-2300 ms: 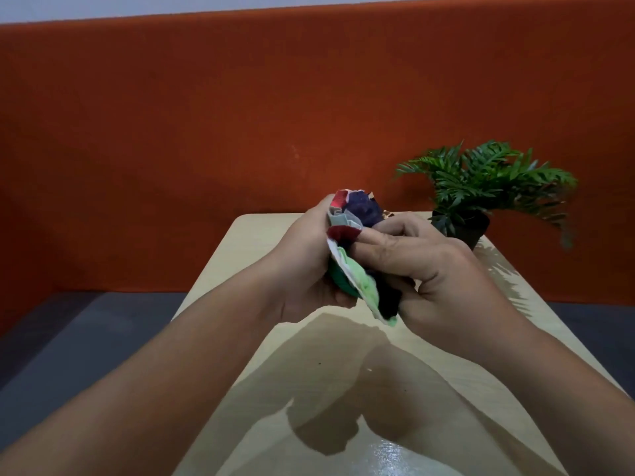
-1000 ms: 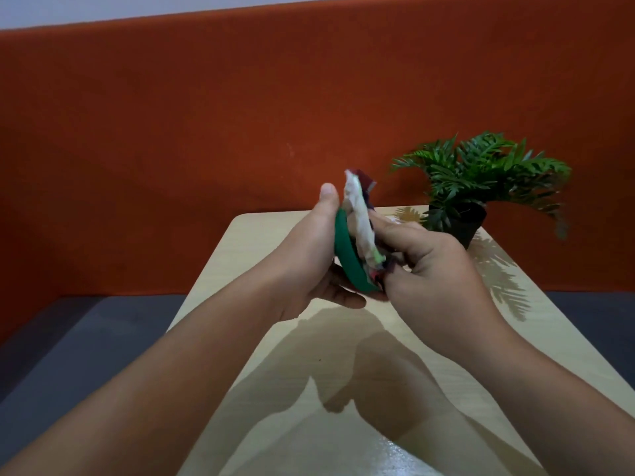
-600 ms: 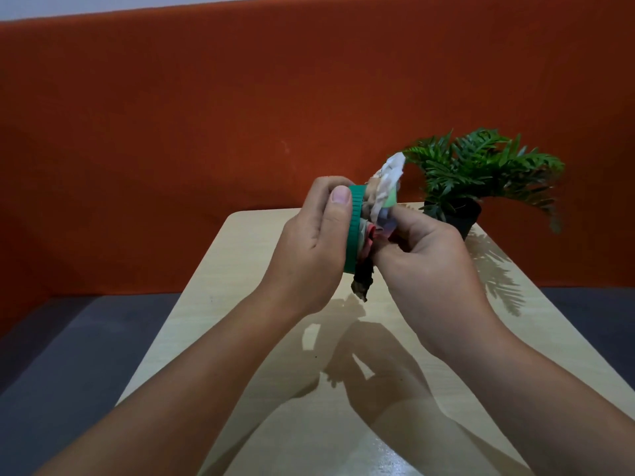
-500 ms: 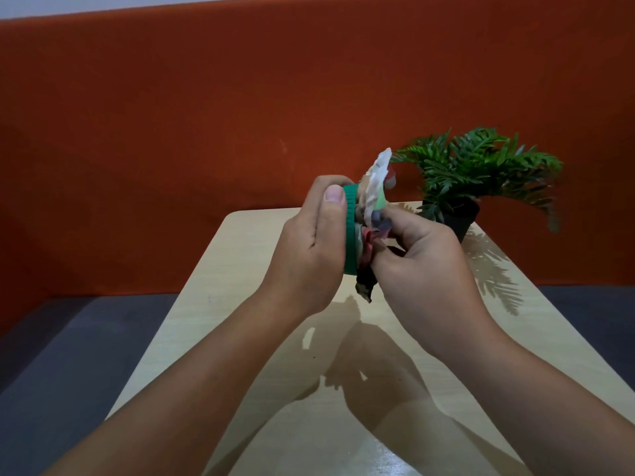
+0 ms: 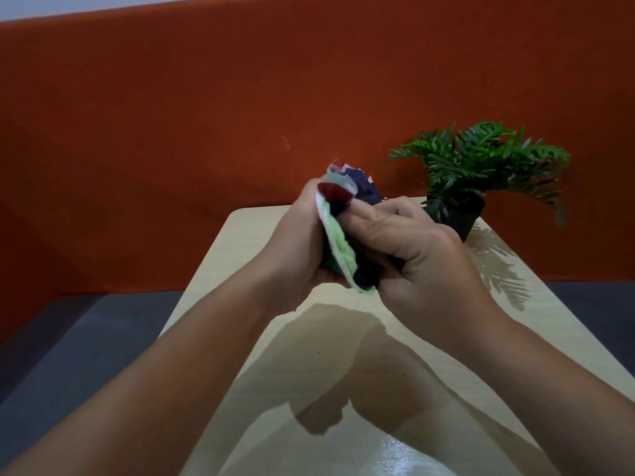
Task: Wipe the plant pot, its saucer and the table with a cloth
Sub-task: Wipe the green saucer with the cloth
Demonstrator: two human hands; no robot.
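Above the middle of the pale wooden table (image 5: 395, 355), my left hand (image 5: 299, 242) holds the green saucer (image 5: 332, 266) on edge; only a sliver of its green rim shows under the cloth. My right hand (image 5: 412, 255) presses a bunched multicoloured cloth (image 5: 347, 214) against the saucer's face. The cloth covers nearly all of the saucer. At the table's far right corner stands the black plant pot (image 5: 464, 214) with a green fern-like plant (image 5: 481, 163), apart from both hands.
An orange padded partition (image 5: 206, 132) rises right behind the table's far edge. Dark grey floor (image 5: 86, 338) lies to the left and right of the table. Shadows of my arms fall on the glossy near part of the table.
Both hands have come lower and nearer. The saucer's rim, plainly seen half a second ago under my left thumb, is now almost hidden by the cloth, which my right hand has spread over it.
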